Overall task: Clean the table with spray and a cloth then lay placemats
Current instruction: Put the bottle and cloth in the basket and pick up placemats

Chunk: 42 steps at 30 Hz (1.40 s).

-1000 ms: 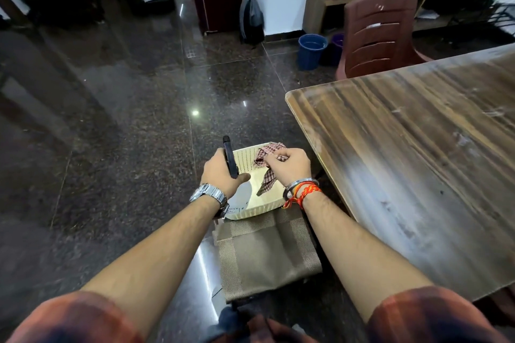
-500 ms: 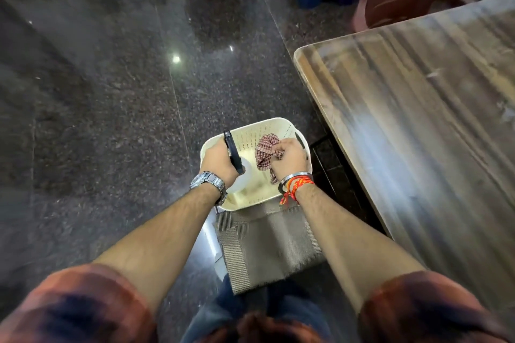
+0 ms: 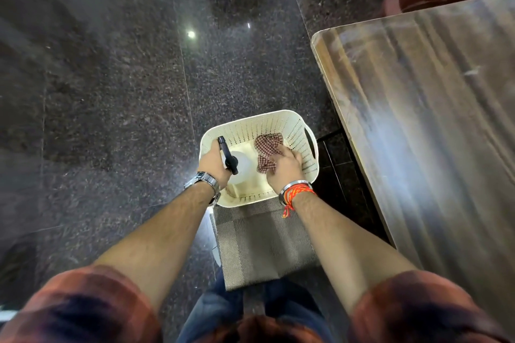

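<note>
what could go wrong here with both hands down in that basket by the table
1. The left hand grips the spray bottle near its black trigger; a squeeze might spray into the basket.
2. The right hand holds only part of the checked cloth, which might slip free.
3. The placemats lie on the floor beside the feet, easy to tread on.

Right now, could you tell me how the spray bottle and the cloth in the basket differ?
The spray bottle is rigid, translucent white with a black nozzle, gripped by the left hand; the cloth is soft, crumpled, red-checked, held by the right hand. Both are inside the cream basket.
</note>
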{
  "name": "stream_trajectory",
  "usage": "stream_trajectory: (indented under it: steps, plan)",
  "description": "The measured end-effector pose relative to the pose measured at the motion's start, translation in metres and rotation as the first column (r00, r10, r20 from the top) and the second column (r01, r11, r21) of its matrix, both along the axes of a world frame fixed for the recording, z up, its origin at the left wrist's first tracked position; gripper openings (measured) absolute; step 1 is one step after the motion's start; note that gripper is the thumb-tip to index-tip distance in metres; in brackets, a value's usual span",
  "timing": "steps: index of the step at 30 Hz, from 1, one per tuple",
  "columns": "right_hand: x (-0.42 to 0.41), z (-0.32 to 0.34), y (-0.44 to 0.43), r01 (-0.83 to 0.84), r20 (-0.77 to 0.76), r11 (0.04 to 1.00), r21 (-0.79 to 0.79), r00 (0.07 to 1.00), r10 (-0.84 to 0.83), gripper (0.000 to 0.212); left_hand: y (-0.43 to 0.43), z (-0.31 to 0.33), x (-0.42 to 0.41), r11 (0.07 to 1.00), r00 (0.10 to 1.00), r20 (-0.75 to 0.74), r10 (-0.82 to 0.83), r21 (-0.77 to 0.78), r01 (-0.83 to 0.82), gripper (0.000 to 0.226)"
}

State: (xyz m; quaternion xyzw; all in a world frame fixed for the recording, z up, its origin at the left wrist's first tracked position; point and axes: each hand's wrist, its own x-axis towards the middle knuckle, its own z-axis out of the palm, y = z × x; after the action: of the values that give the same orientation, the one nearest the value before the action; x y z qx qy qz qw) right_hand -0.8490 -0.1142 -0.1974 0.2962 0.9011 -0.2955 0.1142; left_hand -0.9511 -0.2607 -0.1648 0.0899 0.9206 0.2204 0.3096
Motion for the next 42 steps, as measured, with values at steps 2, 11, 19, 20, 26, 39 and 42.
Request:
stream_trajectory:
  steps: [2, 11, 19, 20, 26, 39, 42]
  plan:
    - [0.002, 0.003, -0.001, -0.004, 0.013, 1.000, -0.012, 1.000, 0.005, 0.040, -0.001, 0.004, 0.001, 0.999, 1.000, 0.004, -0.028, -0.021, 0.028, 0.073]
    - [0.015, 0.013, -0.004, -0.019, -0.108, 1.000, -0.002, 0.994, 0.018, 0.050, 0.002, 0.012, 0.045, 0.989, 0.975, -0.220, 0.022, 0.147, 0.011, 0.071]
    - [0.066, 0.015, -0.010, 0.009, -0.452, 0.962, 0.273, 0.884, 0.120, 0.025, -0.029, 0.003, 0.100, 0.973, 0.845, -0.507, -0.167, 0.053, 0.224, 0.026]
    - [0.079, 0.012, -0.012, -0.042, -0.456, 0.938, 0.345, 0.866, 0.206, 0.021, -0.036, 0.000, 0.109, 0.962, 0.864, -0.448, -0.229, 0.029, 0.270, 0.019]
    - [0.141, -0.033, -0.027, -0.215, -0.043, 0.957, 0.194, 0.973, 0.227, 0.018, -0.057, -0.026, 0.150, 0.873, 0.903, 0.106, -0.416, -0.231, 0.429, 0.037]
    - [0.183, -0.074, -0.021, 0.420, 0.466, 0.907, -0.036, 0.810, -0.357, 0.079, -0.075, -0.071, 0.205, 0.933, 0.923, 0.335, 0.189, -0.355, -0.062, 0.081]
    - [0.185, -0.067, -0.021, 0.470, 0.347, 0.880, 0.061, 0.817, -0.460, 0.066, -0.077, -0.070, 0.204, 0.918, 0.897, 0.323, 0.302, -0.353, -0.182, 0.086]
